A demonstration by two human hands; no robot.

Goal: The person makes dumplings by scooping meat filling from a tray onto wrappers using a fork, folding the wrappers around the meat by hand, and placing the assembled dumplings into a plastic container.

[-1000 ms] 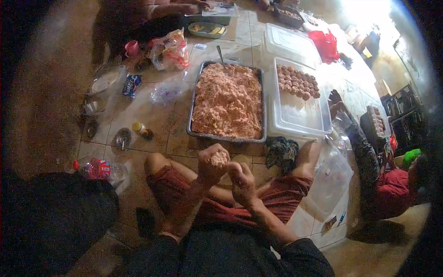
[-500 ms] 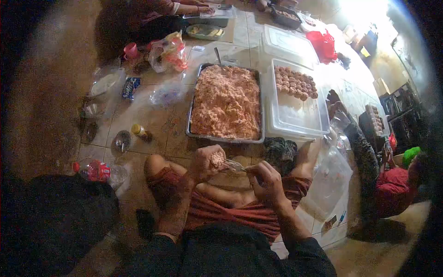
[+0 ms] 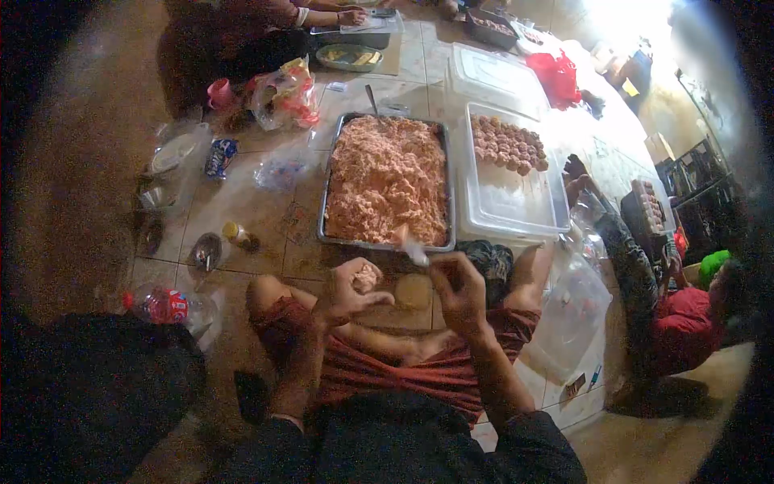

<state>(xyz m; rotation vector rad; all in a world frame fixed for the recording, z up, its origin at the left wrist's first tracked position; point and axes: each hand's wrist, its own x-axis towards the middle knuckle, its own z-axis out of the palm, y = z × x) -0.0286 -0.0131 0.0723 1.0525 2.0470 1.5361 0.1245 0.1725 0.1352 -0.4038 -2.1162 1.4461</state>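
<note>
A lump of pink meat mixture (image 3: pixel 367 278) rests in the curled fingers of my left hand (image 3: pixel 351 292), with the thumb stretched out. My right hand (image 3: pixel 461 292) pinches a spoon (image 3: pixel 416 252), blurred by motion, whose tip carries a bit of mixture over the near edge of the tray. The large metal tray (image 3: pixel 322 218) is heaped with the meat mixture (image 3: pixel 387 181), and a utensil handle (image 3: pixel 372 100) sticks up at its far side. To its right, a clear plastic container (image 3: pixel 516 211) holds rows of meatballs (image 3: pixel 506 145) in its far part.
Lids (image 3: pixel 496 77) lie behind the container. On the left are a bottle (image 3: pixel 169 306), a small yellow-capped jar (image 3: pixel 235 233), a metal dish (image 3: pixel 206 252) and plastic bags (image 3: pixel 284 97). Other people sit at the right (image 3: pixel 685 323) and far left (image 3: pixel 258 24). A dark cloth (image 3: pixel 488 264) lies near my knee.
The spoon has moved away from my left hand, up toward the tray, in my right hand. My left hand has loosened around the lump, its thumb now extended. The view has shifted slightly.
</note>
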